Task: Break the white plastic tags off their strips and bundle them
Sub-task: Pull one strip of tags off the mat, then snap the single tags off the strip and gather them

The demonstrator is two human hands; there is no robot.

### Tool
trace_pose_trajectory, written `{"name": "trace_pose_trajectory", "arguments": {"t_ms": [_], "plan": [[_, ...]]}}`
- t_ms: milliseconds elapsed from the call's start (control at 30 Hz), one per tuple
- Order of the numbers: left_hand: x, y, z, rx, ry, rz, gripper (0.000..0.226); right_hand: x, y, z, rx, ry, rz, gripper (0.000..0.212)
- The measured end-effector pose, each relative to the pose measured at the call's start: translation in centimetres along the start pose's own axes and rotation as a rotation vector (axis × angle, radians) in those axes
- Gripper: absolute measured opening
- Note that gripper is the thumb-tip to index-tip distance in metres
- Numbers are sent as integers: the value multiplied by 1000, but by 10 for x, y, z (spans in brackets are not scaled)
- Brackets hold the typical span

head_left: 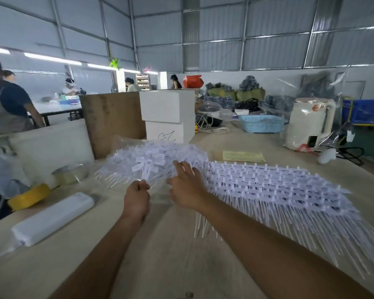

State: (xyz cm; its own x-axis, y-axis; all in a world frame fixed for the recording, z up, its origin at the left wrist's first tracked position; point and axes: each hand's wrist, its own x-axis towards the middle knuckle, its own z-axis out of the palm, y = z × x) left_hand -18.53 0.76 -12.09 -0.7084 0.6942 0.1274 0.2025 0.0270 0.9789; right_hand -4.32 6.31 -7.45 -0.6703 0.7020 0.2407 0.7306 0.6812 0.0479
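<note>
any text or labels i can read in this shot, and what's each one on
No text can be read here.
White box: a dark handwritten scribble, not legible as words.
Yellow paper sheet: printed lines, too blurred to read.
White kettle: a red mark, too small to read.
White plastic tags: no print can be made out.

The tags [153,160] and their strips [274,186] are white on a pale tan desk [173,244]. A tape roll [29,197] is yellow, the basket [260,123] light blue (perforated), the bag [193,81] red.
</note>
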Motion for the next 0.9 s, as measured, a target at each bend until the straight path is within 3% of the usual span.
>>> {"name": "trace_pose_trajectory", "arguments": {"t_ms": [133,300,533,633,767,900], "plan": [[-4,0,-3,-25,24,67,30,23,-3,-5,123,5,111,61],[-4,0,-9,-48,68,50,31,35,4,-16,465,239,273,63],[-16,2,-17,526,-154,208,36,41,23,-31,724,481,423,54],[-24,5,-16,638,-180,231,36,43,28,-41,800,509,435,45],[-14,15,-13,547,-155,149,35,34,26,-45,713,500,284,41],[13,34,5,244,-163,28,24,26,27,-43,628,516,162,35]]}}
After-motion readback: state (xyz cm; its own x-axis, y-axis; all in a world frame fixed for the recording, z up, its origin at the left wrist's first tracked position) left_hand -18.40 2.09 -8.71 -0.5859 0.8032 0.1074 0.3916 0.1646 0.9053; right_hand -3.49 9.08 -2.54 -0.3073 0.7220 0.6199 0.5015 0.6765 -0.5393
